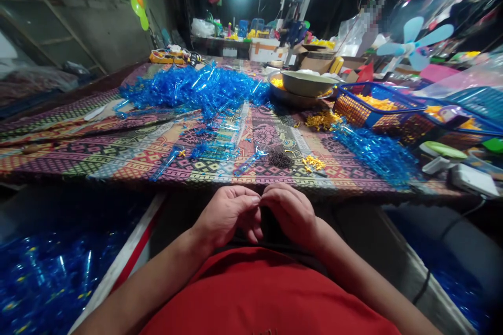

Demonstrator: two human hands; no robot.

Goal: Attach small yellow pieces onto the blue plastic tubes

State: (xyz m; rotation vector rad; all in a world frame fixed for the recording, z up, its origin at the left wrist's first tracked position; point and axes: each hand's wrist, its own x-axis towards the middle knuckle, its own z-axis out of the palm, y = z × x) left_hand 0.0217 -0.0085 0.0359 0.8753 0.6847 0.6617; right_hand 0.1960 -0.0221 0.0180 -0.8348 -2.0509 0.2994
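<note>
My left hand (230,214) and my right hand (293,212) meet at the fingertips just below the table's front edge, above my lap. Both are closed in a pinch; whatever they hold, if anything, is too small or hidden to make out. Beyond them on the patterned cloth (188,138) lie a small heap of tiny dark parts (280,158) and a cluster of small yellow plastic pieces (313,163). Clear blue plastic pieces (215,151) lie to the left of these. One long blue piece (167,163) has a yellow bit near its upper end.
A large heap of clear blue plastic pieces (192,89) covers the table's back left. Stacked metal bowls (308,84), blue baskets (379,107) of yellow parts, another blue pile (377,154) and a small fan (412,44) stand right. Blue pieces fill a container (47,272) below left.
</note>
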